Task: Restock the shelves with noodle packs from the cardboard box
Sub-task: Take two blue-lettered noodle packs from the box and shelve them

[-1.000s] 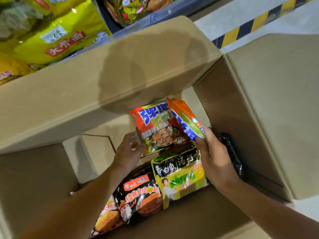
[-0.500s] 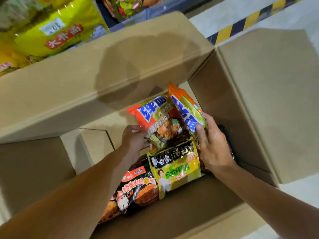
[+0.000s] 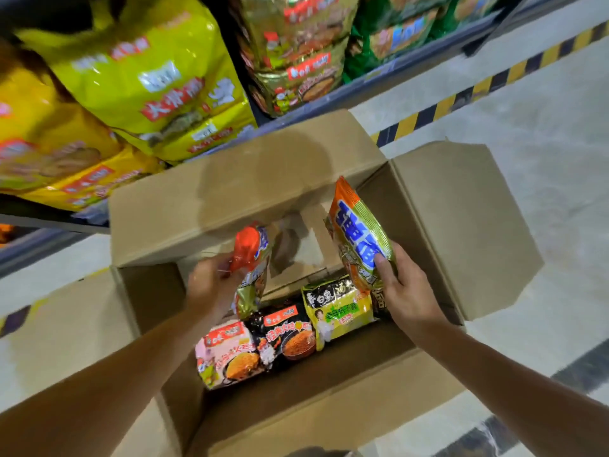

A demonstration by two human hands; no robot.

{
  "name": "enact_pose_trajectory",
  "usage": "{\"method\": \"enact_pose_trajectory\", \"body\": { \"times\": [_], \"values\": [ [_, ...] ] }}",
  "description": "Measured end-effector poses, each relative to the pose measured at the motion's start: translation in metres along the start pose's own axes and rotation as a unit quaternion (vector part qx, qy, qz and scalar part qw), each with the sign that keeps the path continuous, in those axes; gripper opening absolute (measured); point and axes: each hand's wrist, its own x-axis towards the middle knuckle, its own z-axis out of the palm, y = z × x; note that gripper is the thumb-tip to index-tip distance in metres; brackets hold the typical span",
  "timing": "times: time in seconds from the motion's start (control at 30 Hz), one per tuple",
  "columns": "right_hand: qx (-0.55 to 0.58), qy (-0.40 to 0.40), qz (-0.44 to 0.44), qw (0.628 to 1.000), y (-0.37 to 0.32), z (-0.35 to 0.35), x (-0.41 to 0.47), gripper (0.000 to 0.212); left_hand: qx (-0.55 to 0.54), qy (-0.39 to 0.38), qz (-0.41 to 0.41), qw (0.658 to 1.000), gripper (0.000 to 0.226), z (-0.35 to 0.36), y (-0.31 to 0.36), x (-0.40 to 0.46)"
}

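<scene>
two packs are now in our hands, one each, and they have come apart: half a second ago they lay overlapped and pressed together low in the box, and now they are split left and right and raised above the packs that remain. the view has also tipped up, so the shelf stock shows where a moment ago we saw mostly cardboard. we judge the pick is done and the carry to the shelf is next.

item, left hand [image 3: 211, 288]: fingers curled round the edge of an orange-and-green noodle pack [image 3: 252, 268], which stands nearly edge-on to us and is blurred, print unreadable. the pack sits just past the hand's fingers, toward the middle of the box.

item, right hand [image 3: 407, 290]: thumb pressed on the face and fingers behind a second orange-and-green noodle pack [image 3: 361, 235] with blue lettering; gripped by its lower end, the pack rises tilted away from the hand toward the shelf.

item, cardboard box [image 3: 333, 384]: flaps open, on the floor. left inside, below both hands: a pink pack [image 3: 227, 354], a black pack [image 3: 283, 331], a yellow-green pack [image 3: 336, 308], and a dark one partly hidden under the right hand.

item, shelf [image 3: 329, 100]: just beyond the far flap, carrying large yellow multipacks [image 3: 148, 80] and gold and green bags.
</scene>
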Motion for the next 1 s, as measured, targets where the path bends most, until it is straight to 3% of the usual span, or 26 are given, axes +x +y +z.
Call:
{"method": "enact_pose_trajectory", "body": {
  "times": [0.1, 0.23, 0.33, 0.67, 0.8, 0.9, 1.0],
  "values": [
    [0.054, -0.003, 0.01, 0.998, -0.041, -0.008, -0.025, 0.032, -0.017, 0.005, 0.013, 1.0, 0.021, -0.05, 0.012, -0.029],
    [0.101, -0.013, 0.013, 0.995, -0.103, -0.018, -0.067, 0.024, -0.022, -0.024, 0.058, 0.998, 0.04, -0.119, 0.037, -0.075],
    [0.121, -0.012, 0.005, 0.993, -0.153, -0.026, -0.103, 0.028, -0.089, -0.04, 0.062, 0.993, 0.028, -0.166, 0.066, -0.112],
    [0.177, 0.045, -0.007, 0.983, -0.364, -0.075, -0.269, 0.016, -0.164, -0.018, 0.106, 0.981, 0.03, -0.362, 0.211, -0.29],
    [0.187, 0.064, -0.045, 0.979, -0.431, -0.097, -0.334, 0.041, -0.171, -0.014, 0.157, 0.973, 0.032, -0.427, 0.255, -0.361],
    [0.194, 0.049, -0.067, 0.977, -0.463, -0.114, -0.379, 0.023, -0.168, -0.006, 0.179, 0.969, 0.032, -0.46, 0.279, -0.418],
    [0.205, 0.023, -0.071, 0.976, -0.491, -0.131, -0.418, 0.022, -0.157, 0.016, 0.197, 0.968, 0.034, -0.486, 0.297, -0.472]
  ]
}}
